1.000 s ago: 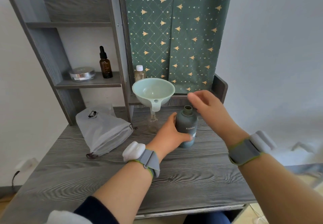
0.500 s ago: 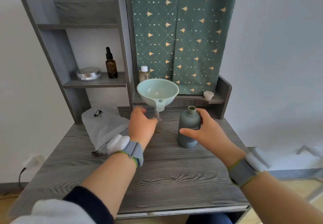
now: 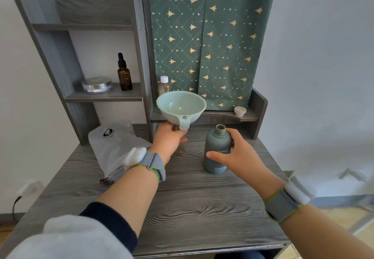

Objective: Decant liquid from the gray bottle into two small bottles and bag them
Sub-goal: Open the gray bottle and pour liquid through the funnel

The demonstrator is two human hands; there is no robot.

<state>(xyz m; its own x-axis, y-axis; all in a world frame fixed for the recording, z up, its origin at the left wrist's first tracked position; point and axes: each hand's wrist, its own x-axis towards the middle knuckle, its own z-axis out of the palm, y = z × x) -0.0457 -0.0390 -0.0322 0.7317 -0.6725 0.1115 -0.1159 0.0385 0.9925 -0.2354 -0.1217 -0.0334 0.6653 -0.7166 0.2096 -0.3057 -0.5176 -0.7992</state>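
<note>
Hands have swapped: the right hand (image 3: 235, 155) now wraps its fingers (image 3: 214, 155) round the gray bottle (image 3: 217, 143) (uncapped, upright on the table (image 3: 202, 208)), while the left hand (image 3: 169, 140), just beside them, has moved to grip the small bottle (image 3: 180, 149) under the funnel (image 3: 181, 107). Beyond the right fingers the cap (image 3: 240, 110) sits on the shelf (image 3: 249, 118); pouring seems next.

Grips the gray bottle (image 3: 216, 147), uncapped and upright on the desk (image 3: 192, 208), with the right hand (image 3: 240, 157), thumb across the front and fingers round the back. Curls the left hand (image 3: 168, 139) round the top of a small clear bottle (image 3: 180, 149), mostly hidden, directly under the pale green funnel (image 3: 180, 107). Further back: a gray pouch (image 3: 115, 149) lying on the desk, a brown dropper bottle (image 3: 124, 74) and a round tin (image 3: 97, 84) on the shelf, a white-capped bottle (image 3: 164, 85) behind the funnel, a loose cap (image 3: 240, 110) on the low ledge.
</note>
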